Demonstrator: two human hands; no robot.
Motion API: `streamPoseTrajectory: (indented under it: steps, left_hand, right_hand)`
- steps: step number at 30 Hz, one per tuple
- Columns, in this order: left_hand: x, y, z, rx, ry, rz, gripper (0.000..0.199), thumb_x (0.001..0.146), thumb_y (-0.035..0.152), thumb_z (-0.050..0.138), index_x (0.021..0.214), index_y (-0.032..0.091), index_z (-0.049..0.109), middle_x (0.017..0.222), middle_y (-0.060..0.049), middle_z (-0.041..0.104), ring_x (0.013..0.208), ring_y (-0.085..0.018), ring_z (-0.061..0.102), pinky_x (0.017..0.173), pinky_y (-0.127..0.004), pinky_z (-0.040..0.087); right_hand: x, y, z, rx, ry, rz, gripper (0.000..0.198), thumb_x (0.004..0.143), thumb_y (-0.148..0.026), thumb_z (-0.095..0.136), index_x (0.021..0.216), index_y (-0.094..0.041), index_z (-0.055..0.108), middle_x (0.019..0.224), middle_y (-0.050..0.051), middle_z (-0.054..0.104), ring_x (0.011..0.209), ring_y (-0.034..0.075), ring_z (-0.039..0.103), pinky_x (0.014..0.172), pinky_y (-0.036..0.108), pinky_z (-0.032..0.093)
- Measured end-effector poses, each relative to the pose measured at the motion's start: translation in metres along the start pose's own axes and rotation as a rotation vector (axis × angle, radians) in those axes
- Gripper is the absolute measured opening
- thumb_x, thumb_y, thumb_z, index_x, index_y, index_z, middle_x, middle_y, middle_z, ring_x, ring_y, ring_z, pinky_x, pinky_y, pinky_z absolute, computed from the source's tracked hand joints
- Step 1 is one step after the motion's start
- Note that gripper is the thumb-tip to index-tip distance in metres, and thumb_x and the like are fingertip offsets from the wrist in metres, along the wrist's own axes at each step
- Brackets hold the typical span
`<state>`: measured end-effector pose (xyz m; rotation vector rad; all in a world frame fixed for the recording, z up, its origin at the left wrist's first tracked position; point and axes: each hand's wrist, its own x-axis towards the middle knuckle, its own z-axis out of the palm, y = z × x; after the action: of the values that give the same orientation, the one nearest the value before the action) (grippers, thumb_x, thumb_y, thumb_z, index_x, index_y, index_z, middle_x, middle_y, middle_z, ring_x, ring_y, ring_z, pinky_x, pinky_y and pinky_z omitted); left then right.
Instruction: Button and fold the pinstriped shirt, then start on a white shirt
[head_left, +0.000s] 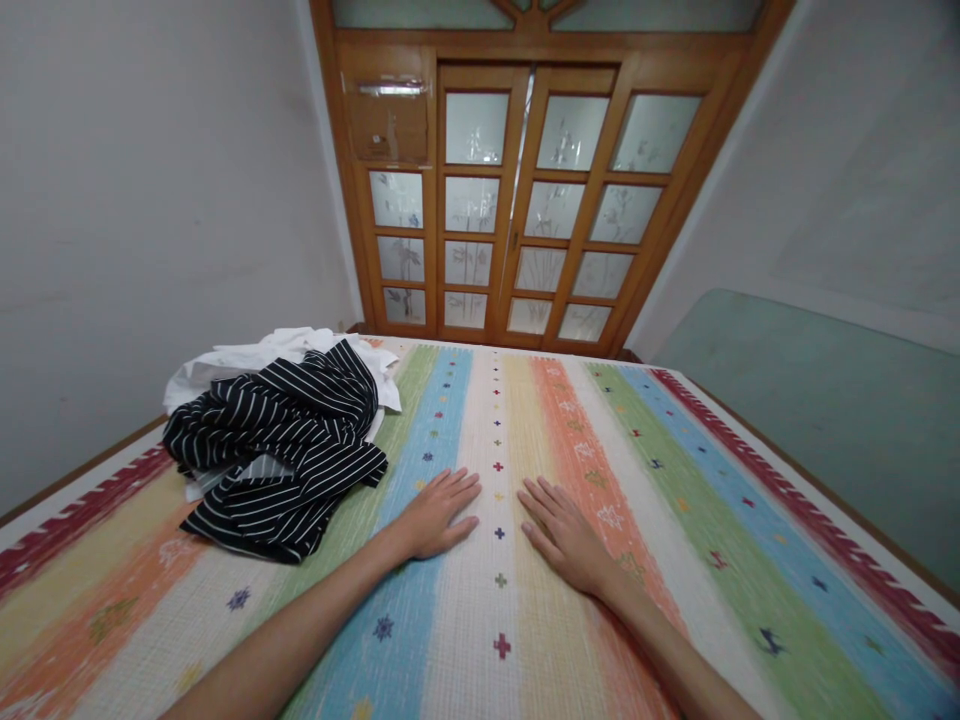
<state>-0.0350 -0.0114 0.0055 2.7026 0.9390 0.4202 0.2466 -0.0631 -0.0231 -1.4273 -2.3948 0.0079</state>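
My left hand (439,513) lies palm down on the striped cloth (465,640), fingers stretched out over its blue and pale bands. Level with it, my right hand (562,530) rests flat across the cream and orange bands, its fingers slightly spread. Neither hand holds anything, and a gap of cloth separates them. To the left of my left hand sits a crumpled black garment with white stripes (292,440), its kind hidden by the folds. Rumpled white fabric (225,362) shows behind and beneath it.
Wooden doors with patterned glass panes (472,205) stand beyond the far edge of the cloth-covered surface. A grey wall (165,180) runs along the left. On the right, a pale green board (817,400) leans near the other wall (840,170).
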Motion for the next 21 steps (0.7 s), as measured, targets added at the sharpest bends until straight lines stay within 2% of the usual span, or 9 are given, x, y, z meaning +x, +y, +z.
streamPoseTrajectory:
  steps: [16, 21]
  left_hand:
    - [0.0004, -0.0013, 0.0055, -0.017, 0.019, -0.019, 0.054, 0.095, 0.047, 0.039, 0.143, 0.023, 0.042, 0.15, -0.007, 0.039, 0.142, -0.023, 0.028, 0.117, -0.045, 0.02]
    - [-0.0001, -0.0027, -0.0002, -0.034, -0.02, -0.008, 0.054, 0.096, 0.05, 0.036, 0.143, 0.024, 0.042, 0.15, -0.006, 0.04, 0.142, -0.022, 0.029, 0.117, -0.044, 0.021]
  right_hand:
    - [-0.0001, 0.0009, 0.002, 0.008, 0.011, -0.008, 0.047, 0.101, -0.042, 0.036, 0.143, -0.022, 0.045, 0.149, 0.007, 0.037, 0.139, 0.027, 0.03, 0.113, 0.053, 0.028]
    - [0.0002, 0.0019, 0.0035, 0.011, 0.01, -0.001, 0.047, 0.101, -0.043, 0.035, 0.142, -0.022, 0.046, 0.149, 0.007, 0.036, 0.139, 0.027, 0.029, 0.113, 0.052, 0.028]
